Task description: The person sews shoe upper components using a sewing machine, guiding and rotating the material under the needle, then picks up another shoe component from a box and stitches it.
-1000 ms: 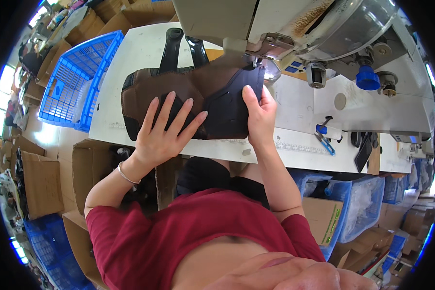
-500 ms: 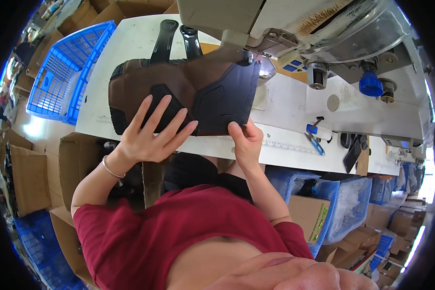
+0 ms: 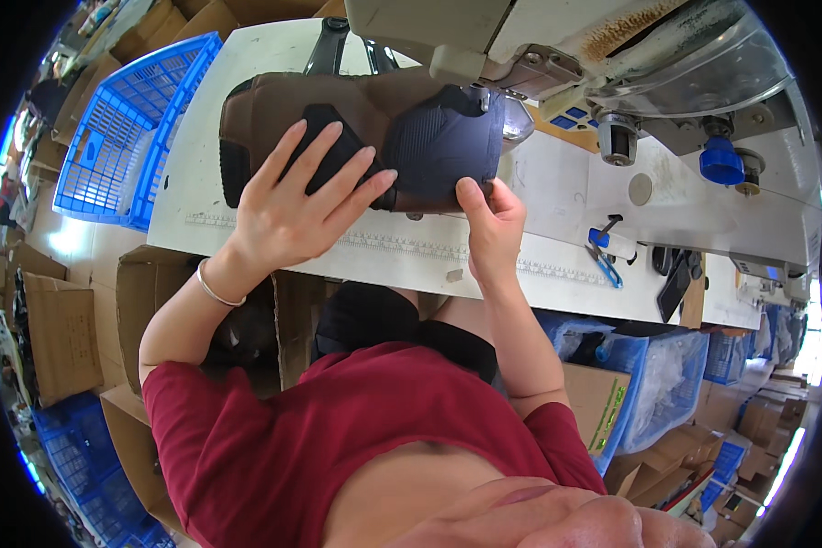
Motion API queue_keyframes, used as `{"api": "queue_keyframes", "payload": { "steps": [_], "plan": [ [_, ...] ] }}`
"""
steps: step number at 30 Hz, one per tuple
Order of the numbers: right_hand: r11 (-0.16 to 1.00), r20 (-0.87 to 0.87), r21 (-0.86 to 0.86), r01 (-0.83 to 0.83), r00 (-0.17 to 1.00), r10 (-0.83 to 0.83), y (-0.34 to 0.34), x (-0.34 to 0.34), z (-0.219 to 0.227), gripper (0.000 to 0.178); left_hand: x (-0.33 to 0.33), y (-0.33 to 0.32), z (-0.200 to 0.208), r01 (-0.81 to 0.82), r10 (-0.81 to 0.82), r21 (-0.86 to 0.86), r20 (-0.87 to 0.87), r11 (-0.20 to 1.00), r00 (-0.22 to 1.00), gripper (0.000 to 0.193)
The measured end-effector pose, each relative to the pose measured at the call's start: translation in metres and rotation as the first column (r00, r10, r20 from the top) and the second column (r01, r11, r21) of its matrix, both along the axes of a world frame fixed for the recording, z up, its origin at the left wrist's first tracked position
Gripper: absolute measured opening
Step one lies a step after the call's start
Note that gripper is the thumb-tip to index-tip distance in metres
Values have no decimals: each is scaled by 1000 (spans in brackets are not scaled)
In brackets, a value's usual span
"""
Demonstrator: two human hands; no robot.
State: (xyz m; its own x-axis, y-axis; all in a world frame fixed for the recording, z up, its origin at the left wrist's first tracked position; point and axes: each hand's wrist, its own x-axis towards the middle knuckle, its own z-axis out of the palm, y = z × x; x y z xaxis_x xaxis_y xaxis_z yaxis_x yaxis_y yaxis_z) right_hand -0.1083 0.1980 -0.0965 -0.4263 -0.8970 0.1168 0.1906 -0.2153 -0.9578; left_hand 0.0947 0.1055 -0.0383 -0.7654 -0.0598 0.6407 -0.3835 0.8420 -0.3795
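Observation:
A brown and black boot upper (image 3: 356,105) lies on the white worktable (image 3: 411,265), its right end close under the head of a sewing machine (image 3: 429,32). Spread fingers of my left hand (image 3: 292,215) rest flat on a black patch of the upper. At the lower right corner, my right hand (image 3: 493,224) pinches the edge between thumb and fingers. Two black straps (image 3: 327,47) stick out behind the upper, partly hidden by the machine head. Exactly where the needle meets the piece cannot be made out.
A blue plastic basket (image 3: 123,137) stands left of the table. Ruler markings (image 3: 411,247) run along its front. Blue-handled snips (image 3: 605,265) and a dark phone (image 3: 674,288) lie to the right. Cardboard boxes (image 3: 59,338) and a plastic-lined blue crate (image 3: 662,393) stand below.
The boot upper has shifted away from me and slightly right, with both hands moving along with it. More of the table's front strip now shows.

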Motion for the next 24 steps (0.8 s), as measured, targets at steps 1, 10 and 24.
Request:
{"api": "queue_keyframes", "payload": {
  "steps": [1,10,24],
  "plan": [
    [1000,1,0,1,1000,-1,-2,-1,-1,18,-2,-4,2,8,-8,3,-13,1000,1000,30],
    [991,-151,-63,115,981,-123,-9,-8,-5,15,-13,-24,23,11,-11,65,0,998,1000,39],
    [962,-381,-183,205,887,-261,33,-11,20,20,-32,-56,55,40,-56,237,61,971,997,39]
  ]
}}
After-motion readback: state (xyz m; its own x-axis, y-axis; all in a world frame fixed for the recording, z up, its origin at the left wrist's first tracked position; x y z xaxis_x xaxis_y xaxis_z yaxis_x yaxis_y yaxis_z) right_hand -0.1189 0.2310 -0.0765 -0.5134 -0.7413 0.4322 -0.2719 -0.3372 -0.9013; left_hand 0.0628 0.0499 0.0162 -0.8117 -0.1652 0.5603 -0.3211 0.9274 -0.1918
